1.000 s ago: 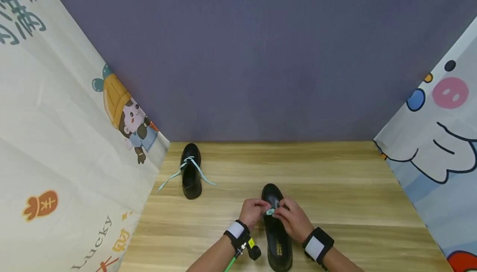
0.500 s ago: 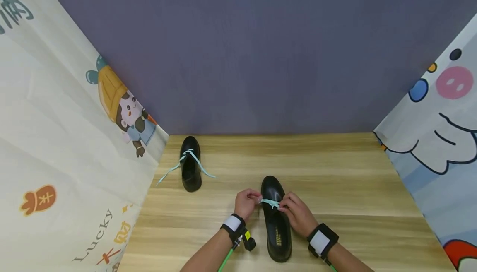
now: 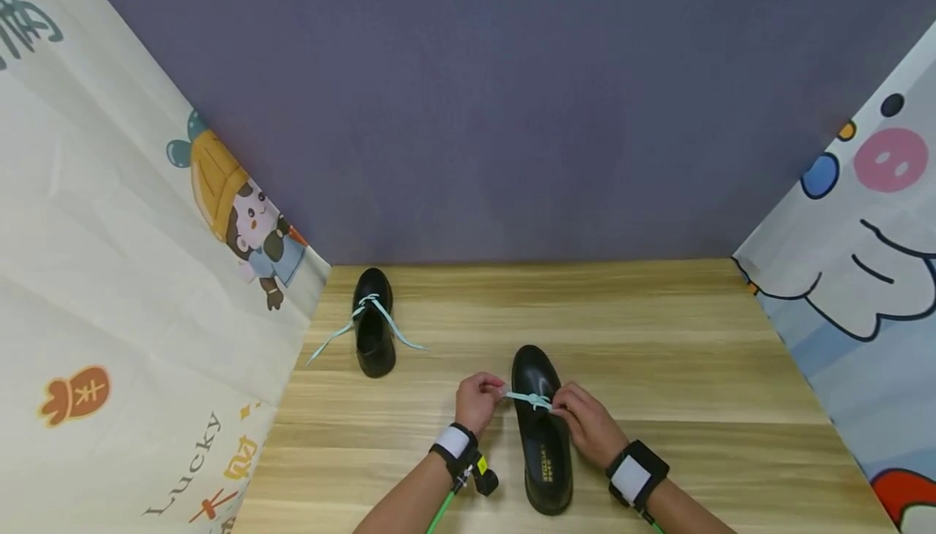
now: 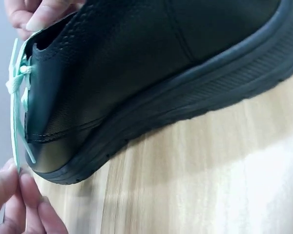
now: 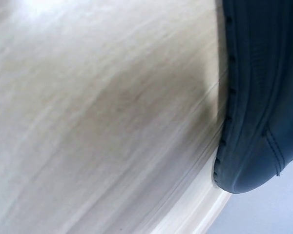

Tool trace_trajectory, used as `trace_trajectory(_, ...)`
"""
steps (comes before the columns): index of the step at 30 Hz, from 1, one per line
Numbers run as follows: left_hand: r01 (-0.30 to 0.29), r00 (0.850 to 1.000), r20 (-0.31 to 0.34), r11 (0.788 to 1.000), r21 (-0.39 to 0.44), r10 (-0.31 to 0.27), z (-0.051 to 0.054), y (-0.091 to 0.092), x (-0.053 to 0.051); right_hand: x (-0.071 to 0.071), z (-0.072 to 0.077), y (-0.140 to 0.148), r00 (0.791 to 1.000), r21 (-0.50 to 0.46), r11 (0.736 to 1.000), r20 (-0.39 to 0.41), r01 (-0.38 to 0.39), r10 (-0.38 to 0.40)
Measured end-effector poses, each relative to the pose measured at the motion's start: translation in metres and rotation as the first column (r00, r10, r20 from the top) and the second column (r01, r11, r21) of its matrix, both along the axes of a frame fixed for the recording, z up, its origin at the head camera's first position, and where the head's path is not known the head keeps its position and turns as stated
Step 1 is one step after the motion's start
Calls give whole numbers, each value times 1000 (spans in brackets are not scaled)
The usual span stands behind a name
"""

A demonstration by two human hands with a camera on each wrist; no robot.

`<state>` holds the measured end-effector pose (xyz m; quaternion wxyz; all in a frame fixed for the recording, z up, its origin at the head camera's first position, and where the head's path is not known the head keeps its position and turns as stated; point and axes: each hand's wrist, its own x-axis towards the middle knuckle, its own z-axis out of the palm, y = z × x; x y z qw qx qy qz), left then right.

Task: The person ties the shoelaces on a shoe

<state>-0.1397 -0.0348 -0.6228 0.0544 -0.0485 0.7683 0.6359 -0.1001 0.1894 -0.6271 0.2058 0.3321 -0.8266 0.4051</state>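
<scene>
A black shoe (image 3: 547,461) stands on the wooden surface in the head view, its toe pointing away. A pale mint lace (image 3: 530,398) is knotted across its front. My left hand (image 3: 478,404), left of the shoe, pinches one part of the lace between thumb and finger and holds it taut. On the other side my right hand (image 3: 588,424) pinches the lace close to the knot. The left wrist view shows the knot (image 4: 14,84) on the shoe's side (image 4: 112,73), with my left hand (image 4: 22,204) below and my right hand (image 4: 44,14) above.
Another black shoe (image 3: 375,347) stands at the back left, its mint laces (image 3: 398,332) spread loosely to both sides. Behind the wooden surface (image 3: 658,339) rises a dark grey-purple panel (image 3: 512,111). Printed white sheets (image 3: 110,274) flank it left and right.
Both hands have moved apart, the left one leftward and the right one slightly rightward, drawing the bunched lace out across the shoe. The head view has shifted a little.
</scene>
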Motion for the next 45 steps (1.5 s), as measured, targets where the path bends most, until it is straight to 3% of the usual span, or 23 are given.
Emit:
trace_trajectory(3,92,995,-28,996,-22,-92,1,-2,2,2,1,-1,999,12,1000,35,4,-5)
trace_trajectory(7,214,974,-74,977,-21,-215,2,-2,2,3,5,-4,994,33,999,105,40,-44)
trace_trajectory(11,271,952,-125,959,-81,-280,3,0,1,2,9,-10,987,67,994,133,85,-93)
trace_trajectory(17,288,935,-168,946,-150,-311,3,3,3,1,10,-16,994,139,985,12,106,-109)
trace_trajectory(21,289,923,-205,938,-189,-326,2,2,4,-2,9,-17,993,95,993,-96,70,-61)
trace_trajectory(27,286,876,-286,897,-337,-387,0,-1,6,-4,6,-14,990,24,999,-133,40,-36)
trace_trajectory(31,284,848,-332,883,-375,-413,2,-4,8,-2,5,-9,994,22,998,-100,55,-52)
trace_trajectory(38,282,835,-348,875,-394,-425,3,-5,10,0,3,-6,996,33,998,72,46,-48)
trace_trajectory(42,252,794,-411,858,-447,-447,5,-6,10,-2,4,-4,994,-43,999,110,25,-20)
trace_trajectory(45,229,758,-458,848,-479,-463,4,-8,10,-2,7,-5,969,-136,989,248,51,-16)
